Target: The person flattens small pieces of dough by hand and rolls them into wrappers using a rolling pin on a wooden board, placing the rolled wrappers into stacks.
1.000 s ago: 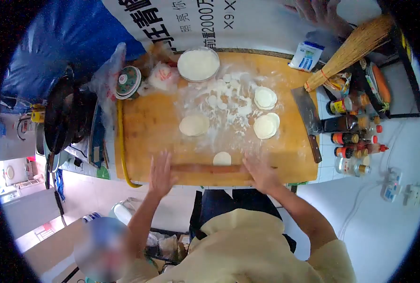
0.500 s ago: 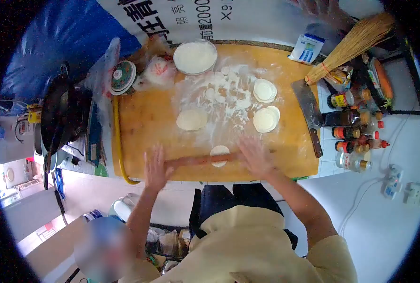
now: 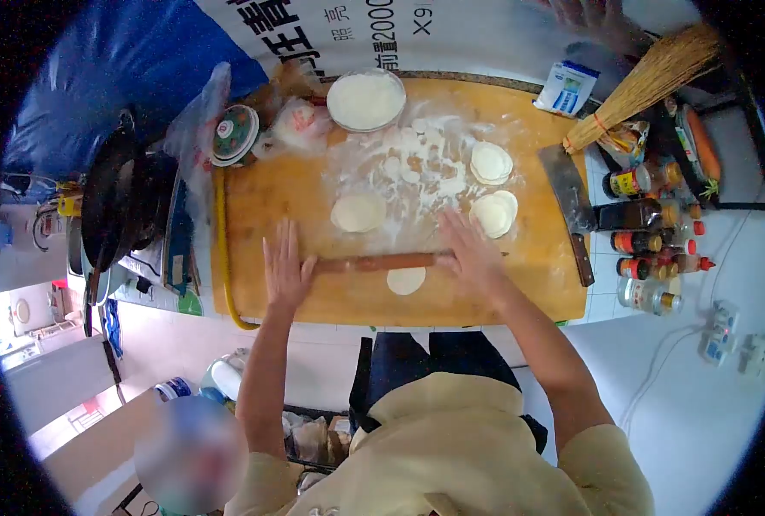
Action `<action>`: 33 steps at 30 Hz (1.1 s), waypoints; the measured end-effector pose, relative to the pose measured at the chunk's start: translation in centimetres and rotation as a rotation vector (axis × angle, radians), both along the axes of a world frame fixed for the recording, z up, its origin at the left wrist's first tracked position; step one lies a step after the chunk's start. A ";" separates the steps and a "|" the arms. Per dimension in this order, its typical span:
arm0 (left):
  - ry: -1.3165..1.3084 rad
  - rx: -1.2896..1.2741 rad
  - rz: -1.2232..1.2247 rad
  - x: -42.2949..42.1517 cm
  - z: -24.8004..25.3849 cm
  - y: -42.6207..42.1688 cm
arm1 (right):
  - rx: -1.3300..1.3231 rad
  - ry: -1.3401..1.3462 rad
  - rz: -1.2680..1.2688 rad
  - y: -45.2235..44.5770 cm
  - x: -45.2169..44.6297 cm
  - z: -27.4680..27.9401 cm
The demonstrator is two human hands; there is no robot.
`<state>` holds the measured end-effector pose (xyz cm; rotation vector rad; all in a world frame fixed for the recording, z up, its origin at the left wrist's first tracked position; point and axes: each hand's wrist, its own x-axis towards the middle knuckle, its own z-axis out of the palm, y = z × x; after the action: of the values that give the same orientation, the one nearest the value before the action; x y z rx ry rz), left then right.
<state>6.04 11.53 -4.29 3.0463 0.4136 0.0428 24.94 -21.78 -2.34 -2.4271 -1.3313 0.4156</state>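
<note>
One thin dough round (image 3: 406,280) lies flat near my edge of the surface (image 3: 262,202), between my hands. The rolling pin (image 3: 378,263) lies crosswise at its far edge; whether it bears on the dough, I can't tell. I have the left hand (image 3: 288,271) palm down at the pin's left end, fingers extended and spread. The right hand (image 3: 471,255) is over the other end, blurred, fingers extended, nothing pinched.

Done, by my reading: this round looks flat already, and two overlapping groups of flattened rounds, the far group (image 3: 491,163) and the near group (image 3: 496,214), lie to the right. More flattened dough (image 3: 357,211) lies left; can't count its layers. Left: small pale pieces (image 3: 411,176) in scattered flour look unflattened.

Farther out: bowl of white powder (image 3: 366,100) at the far edge, cleaver (image 3: 565,185) at right, broom (image 3: 645,86) beyond it, bottles (image 3: 627,215) outside that edge.
</note>
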 end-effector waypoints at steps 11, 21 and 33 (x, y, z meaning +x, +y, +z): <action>-0.231 -0.274 0.073 -8.4 1.3 -6.9 | 0.260 0.270 -0.275 -0.2 -7.3 0.2; -0.321 -0.237 0.149 -8.3 2.9 -10.1 | 0.043 0.470 -0.471 5.4 -4.6 -1.5; -0.291 -0.305 0.194 -8.4 4.1 -11.4 | 0.732 0.570 -0.840 0.8 12.4 -0.6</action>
<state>-2.41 0.18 -0.18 2.6379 0.6242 0.3897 37.36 -21.01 -2.97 -1.7968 -0.1124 0.2745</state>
